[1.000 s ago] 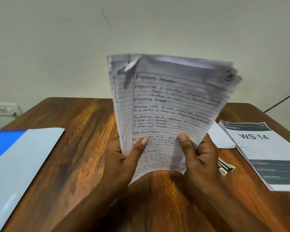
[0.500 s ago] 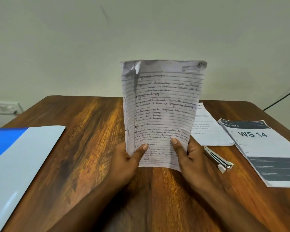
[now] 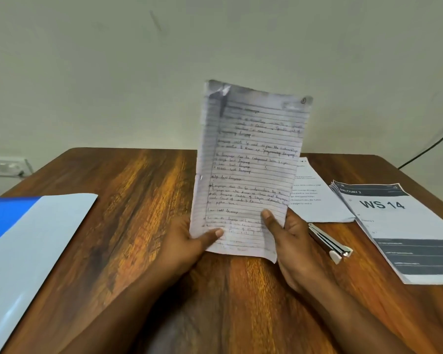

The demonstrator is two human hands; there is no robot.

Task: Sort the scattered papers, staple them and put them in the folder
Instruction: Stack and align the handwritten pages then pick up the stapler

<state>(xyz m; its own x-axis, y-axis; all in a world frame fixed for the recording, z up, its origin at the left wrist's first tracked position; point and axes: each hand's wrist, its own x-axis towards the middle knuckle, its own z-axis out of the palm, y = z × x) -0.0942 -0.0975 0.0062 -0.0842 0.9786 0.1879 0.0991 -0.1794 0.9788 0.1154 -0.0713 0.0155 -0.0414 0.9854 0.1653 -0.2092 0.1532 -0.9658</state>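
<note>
The left hand (image 3: 187, 242) and right hand (image 3: 290, 241) each pinch the bottom edge of a sheaf of handwritten lined papers (image 3: 248, 164), thumbs pressed on the front, holding it upright at centre frame above the wooden table (image 3: 128, 200). Just right of the right hand lies a stapler (image 3: 329, 242); beyond it, a printed sheet (image 3: 317, 198) and a "WS 14" booklet (image 3: 399, 226). A blue folder (image 3: 23, 249) lies open at lower left.

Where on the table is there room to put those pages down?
Bare wood lies between the blue folder and the handwritten pages, which the left hand and right hand hold up. It is crowded right of them: stapler, printed sheet, WS 14 booklet.
</note>
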